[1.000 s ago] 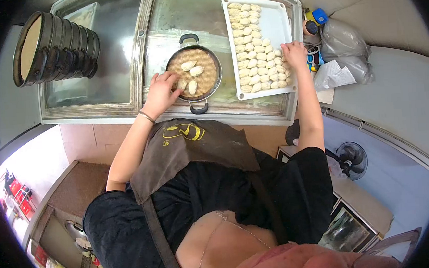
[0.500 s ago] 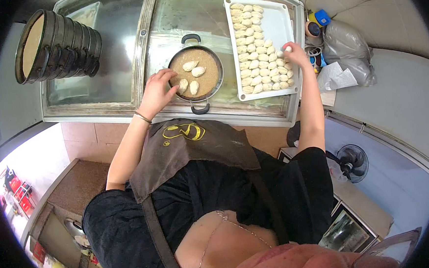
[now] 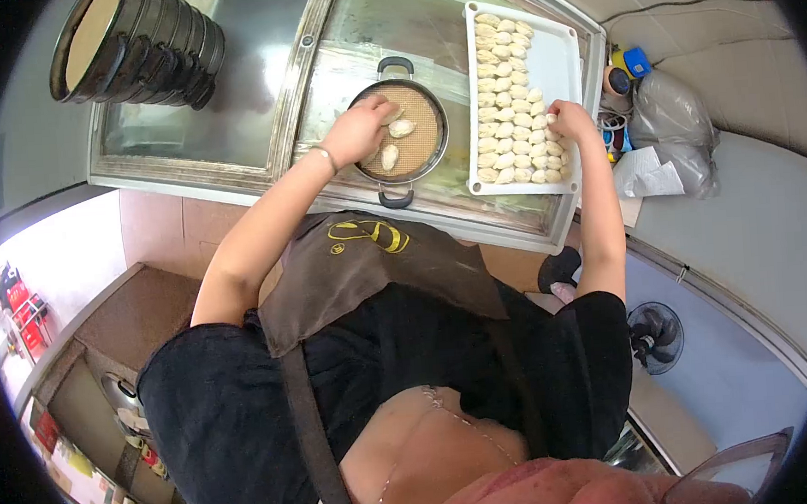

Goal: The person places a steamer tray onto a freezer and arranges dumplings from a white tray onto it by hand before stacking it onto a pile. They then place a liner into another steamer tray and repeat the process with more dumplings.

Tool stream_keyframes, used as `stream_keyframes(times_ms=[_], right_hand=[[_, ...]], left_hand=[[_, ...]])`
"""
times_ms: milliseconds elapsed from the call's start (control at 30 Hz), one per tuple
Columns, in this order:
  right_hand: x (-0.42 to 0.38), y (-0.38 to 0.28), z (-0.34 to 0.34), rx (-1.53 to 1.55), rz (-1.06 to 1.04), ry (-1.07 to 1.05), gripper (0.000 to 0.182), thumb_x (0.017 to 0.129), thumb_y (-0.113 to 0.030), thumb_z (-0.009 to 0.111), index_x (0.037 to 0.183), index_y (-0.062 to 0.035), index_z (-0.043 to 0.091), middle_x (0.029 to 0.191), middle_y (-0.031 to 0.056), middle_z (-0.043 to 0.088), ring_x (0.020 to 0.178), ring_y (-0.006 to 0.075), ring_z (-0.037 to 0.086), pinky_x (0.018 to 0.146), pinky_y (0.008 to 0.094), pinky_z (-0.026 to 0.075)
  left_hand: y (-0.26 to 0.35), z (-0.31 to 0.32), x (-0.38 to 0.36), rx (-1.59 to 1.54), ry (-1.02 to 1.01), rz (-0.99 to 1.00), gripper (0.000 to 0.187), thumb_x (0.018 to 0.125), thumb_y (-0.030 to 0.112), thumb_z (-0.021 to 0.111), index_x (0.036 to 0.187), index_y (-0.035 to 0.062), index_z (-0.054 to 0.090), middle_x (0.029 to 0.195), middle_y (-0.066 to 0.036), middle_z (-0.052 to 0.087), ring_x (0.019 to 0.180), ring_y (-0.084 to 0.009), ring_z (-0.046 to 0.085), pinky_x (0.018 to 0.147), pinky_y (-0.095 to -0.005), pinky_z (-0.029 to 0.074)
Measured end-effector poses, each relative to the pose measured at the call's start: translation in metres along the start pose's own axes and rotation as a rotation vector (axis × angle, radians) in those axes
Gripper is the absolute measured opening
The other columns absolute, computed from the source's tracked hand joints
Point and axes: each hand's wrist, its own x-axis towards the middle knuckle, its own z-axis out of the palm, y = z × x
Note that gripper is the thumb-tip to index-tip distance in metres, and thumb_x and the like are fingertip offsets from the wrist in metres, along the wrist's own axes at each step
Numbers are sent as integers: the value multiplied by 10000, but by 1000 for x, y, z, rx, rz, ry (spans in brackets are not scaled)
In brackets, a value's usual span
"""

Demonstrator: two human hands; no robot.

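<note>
A round steamer pan (image 3: 440,161) with two black handles and a woven tan liner holds a few pale pleated dumplings (image 3: 402,129). My left hand (image 3: 364,130) reaches over the pan's left side, its fingers closed around a dumpling (image 3: 395,116) near the upper part of the liner. To the right, a white tray (image 3: 554,63) carries rows of the same dumplings. At its right side, my right hand (image 3: 574,121) pinches a dumpling (image 3: 552,118) at the end of a row; the fingertips partly cover it.
Stacked round metal steamers (image 3: 147,60) stand at the left on the glass-topped counter (image 3: 260,168). Beyond the tray on the right lie a grey plastic bag (image 3: 677,120), white papers (image 3: 648,174) and a blue-and-yellow item (image 3: 632,61). The counter's metal edge runs along my front.
My left hand has moved from the pan's left edge to farther over the liner, onto a dumpling. My right hand has brought its dumpling down against the row. The whole view has shifted.
</note>
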Motion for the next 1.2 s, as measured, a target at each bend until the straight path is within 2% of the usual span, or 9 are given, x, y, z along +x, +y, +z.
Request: stream_keyframes(times_ms=[300,467,600,667,767,833,1000,1100,1200], right_hand=[[-6,8,-5,-7,72,31,436,683,-243,712,1097,-110,702,1080,189,664,1005,370,642,885,430,516],[-10,11,-15,544,172,260,449,795,-324,749,1155,-65,677,948,79,694,839,179,659,749,298,525],[-46,-109,-44,1028,2,90,383,858,-273,729,1183,-80,667,962,17,682,841,86,628,682,243,509],[-57,-166,-42,1108,-103,-43,381,862,-259,730,1185,-68,662,979,16,682,855,87,629,694,247,511],[-52,-227,-12,1090,-318,-171,372,876,-223,721,1207,-77,634,1019,7,654,889,74,611,730,245,510],[-49,-254,5,1114,-405,-175,407,826,-253,750,1152,-29,655,998,89,704,952,184,656,881,316,499],[-51,-266,17,1110,-417,-106,342,837,-183,754,1116,-40,619,1024,78,663,888,144,633,795,263,508],[-61,-259,28,629,-368,243,347,793,-135,756,1077,-37,582,1057,153,625,882,276,656,801,339,522],[-70,-264,33,434,-308,171,415,744,-48,694,1115,2,515,1104,242,527,919,447,620,797,503,521]], left_hand=[[-5,10,13,-34,34,-150,315,780,99,636,1085,18,652,998,-222,663,932,-384,646,847,-449,517],[-8,11,10,-180,-65,-353,393,761,203,714,1096,7,651,994,-233,665,928,-378,653,833,-429,531],[15,-9,8,38,-74,-291,482,776,227,728,1191,13,610,1116,-226,635,960,-380,648,838,-423,538],[36,-18,8,-252,144,-56,544,790,208,753,1261,15,559,1231,-186,589,974,-309,659,814,-396,554],[53,-18,5,-660,20,-76,567,791,162,778,1282,13,536,1281,-147,556,986,-208,650,798,-350,561],[43,-13,2,-706,40,-77,528,781,120,794,1246,18,566,1207,-112,613,954,-147,650,787,-304,558],[12,-18,-10,-658,13,-308,416,827,67,754,1205,8,589,1127,-64,659,955,-131,659,839,-273,545],[2,-18,-13,-572,103,-358,359,801,153,762,1109,12,642,988,-114,696,844,-187,682,774,-330,548],[5,-23,-3,153,151,-46,272,773,125,641,1027,27,655,888,-137,678,877,-324,637,777,-460,503]])
